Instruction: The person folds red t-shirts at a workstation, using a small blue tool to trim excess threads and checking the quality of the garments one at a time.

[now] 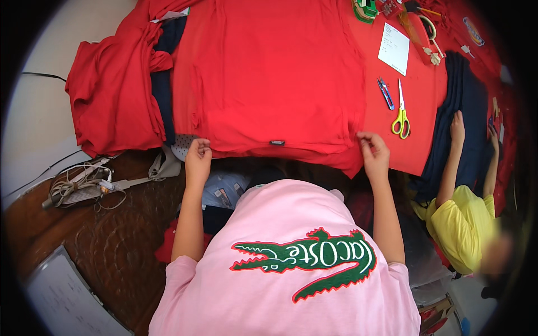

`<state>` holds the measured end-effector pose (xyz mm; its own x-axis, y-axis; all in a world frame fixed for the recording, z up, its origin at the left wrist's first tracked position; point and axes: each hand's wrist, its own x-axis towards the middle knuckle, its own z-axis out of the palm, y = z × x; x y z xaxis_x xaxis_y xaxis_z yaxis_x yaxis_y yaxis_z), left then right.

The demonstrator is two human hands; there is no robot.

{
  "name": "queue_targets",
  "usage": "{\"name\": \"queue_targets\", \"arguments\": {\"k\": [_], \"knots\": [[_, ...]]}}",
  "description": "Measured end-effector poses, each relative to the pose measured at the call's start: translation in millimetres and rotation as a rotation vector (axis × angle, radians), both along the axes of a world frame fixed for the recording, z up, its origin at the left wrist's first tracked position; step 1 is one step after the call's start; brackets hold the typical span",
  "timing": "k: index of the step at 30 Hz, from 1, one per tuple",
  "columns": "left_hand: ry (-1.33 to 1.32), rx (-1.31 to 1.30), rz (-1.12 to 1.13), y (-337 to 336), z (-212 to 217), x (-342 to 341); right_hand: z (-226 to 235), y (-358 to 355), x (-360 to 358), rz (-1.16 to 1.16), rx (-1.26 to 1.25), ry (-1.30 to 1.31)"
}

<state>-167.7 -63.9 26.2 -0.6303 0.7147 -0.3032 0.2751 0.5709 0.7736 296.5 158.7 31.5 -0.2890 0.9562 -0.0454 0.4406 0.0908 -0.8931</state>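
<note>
A red garment (pixel 280 73) lies spread flat in front of me, its lower hem toward my body. A small dark label (pixel 277 143) shows near the middle of that hem. My left hand (pixel 198 157) is at the hem's left corner, its fingers closed on the cloth edge. At the right side edge is my right hand (pixel 375 152), its thumb and fingers pinched at the cloth. Below that hand a corner of the red cloth hangs over the table's front edge. Green-trimmed yellow scissors (pixel 401 120) and small blue thread snips (pixel 385 93) lie to the right.
A white paper sheet (pixel 394 48) and a tape dispenser (pixel 365 10) lie at the far right. Piled red cloth (pixel 115 101) covers dark fabric on the left. A co-worker in yellow (pixel 462 229) handles dark blue fabric (pixel 468 106). Coiled cables (pixel 78 182) lie at lower left.
</note>
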Motion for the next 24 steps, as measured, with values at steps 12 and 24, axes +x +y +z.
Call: {"name": "queue_targets", "arguments": {"k": [12, 24], "knots": [[-0.224, 0.084, 0.165, 4, -12, 36, 13, -28, 19, -0.071, 0.086, -0.064], [-0.353, -0.096, 0.128, 36, -7, 31, 25, -18, 1, -0.266, -0.307, 0.333]]}}
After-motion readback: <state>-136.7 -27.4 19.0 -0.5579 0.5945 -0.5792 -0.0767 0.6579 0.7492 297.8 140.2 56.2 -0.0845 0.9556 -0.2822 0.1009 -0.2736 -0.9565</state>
